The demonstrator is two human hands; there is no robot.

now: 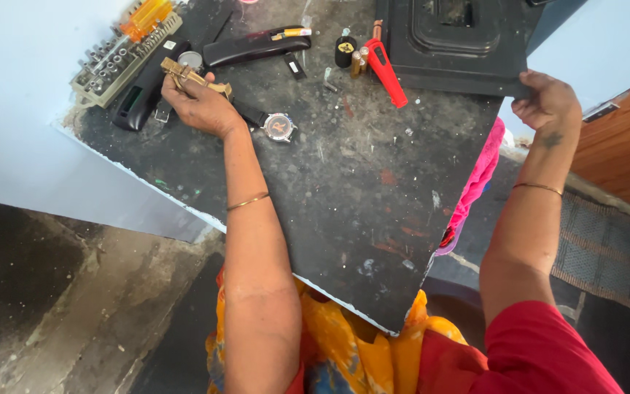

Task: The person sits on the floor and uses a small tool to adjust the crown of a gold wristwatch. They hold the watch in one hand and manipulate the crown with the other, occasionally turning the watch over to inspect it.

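My left hand (pixel 200 106) rests on the dark worn tabletop (pixel 359 211) at the back left and grips a small brass-coloured metal tool (pixel 187 75). Just right of that hand lies a wristwatch (pixel 279 126) with a dark strap and round face. My right hand (pixel 548 101) holds the corner of a black moulded case (pixel 453 51) at the table's far right edge. Both wrists wear thin gold bangles.
A socket set tray (pixel 118 62) with an orange-handled driver (pixel 146 17) sits at the back left, beside two black cases (pixel 257 47). A red-handled tool (pixel 386 71) and small cylinders (pixel 351 55) lie mid-back. Pink cloth (pixel 479 179) hangs off the right edge. A mat (pixel 603 248) lies on the floor.
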